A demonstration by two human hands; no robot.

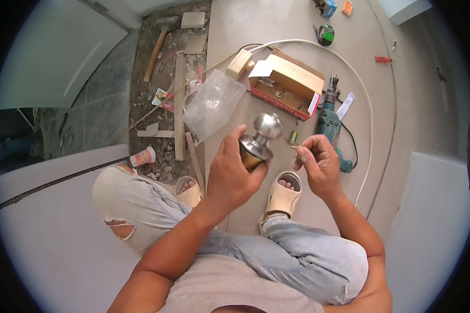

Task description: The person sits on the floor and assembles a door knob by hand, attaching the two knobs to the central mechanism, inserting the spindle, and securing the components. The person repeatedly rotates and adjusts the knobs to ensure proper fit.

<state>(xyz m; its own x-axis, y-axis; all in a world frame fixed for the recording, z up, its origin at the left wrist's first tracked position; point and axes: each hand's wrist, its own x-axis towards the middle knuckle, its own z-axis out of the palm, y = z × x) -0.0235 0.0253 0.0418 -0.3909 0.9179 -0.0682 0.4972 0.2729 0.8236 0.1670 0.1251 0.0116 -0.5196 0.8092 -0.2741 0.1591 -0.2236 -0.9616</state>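
Observation:
My left hand (234,175) is wrapped round a door knob (268,126). The knob is round and brushed silver, with a flared collar and a brass-coloured body (249,159) below, partly hidden by my fingers. To its right, my right hand (319,163) pinches a small brass-coloured metal piece (294,137) between thumb and fingertips. It has a short barrel and a flat end; its exact kind is too small to make out. A gap separates the two hands, and both are above the floor between my knees.
Ahead lies an open red-and-brown cardboard box (282,86) with small metal parts inside. Beside it are bubble wrap (214,101), a teal power drill (329,122) and a white cable (368,99). A rubble strip (164,130) at left holds a hammer (155,55) and wood strips. A green-and-black tool (326,35) sits farther off.

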